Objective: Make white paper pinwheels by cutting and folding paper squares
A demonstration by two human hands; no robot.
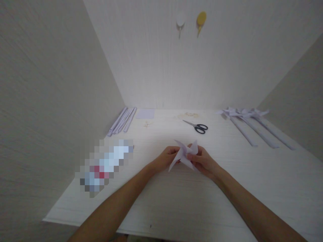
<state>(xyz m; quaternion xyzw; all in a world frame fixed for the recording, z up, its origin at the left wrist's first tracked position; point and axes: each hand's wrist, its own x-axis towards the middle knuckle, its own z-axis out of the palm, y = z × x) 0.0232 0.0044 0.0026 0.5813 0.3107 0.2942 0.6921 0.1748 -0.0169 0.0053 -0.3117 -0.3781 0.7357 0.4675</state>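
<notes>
A pale lilac paper pinwheel is held up above the middle of the white table, its pointed blades spread out. My left hand grips it from the left, with the fingers partly hidden behind the paper. On the other side my right hand has its thumb pressed near the pinwheel's centre and its fingers behind the blades. Just beyond the hands lie black-handled scissors, their blades pointing left.
Several rolled paper sticks lie at the back left, beside a square paper sheet. Finished-looking pinwheels on sticks rest at the back right. Small tan bits lie near the back wall. A blurred-out object occupies the left. Two hooks hang on the wall.
</notes>
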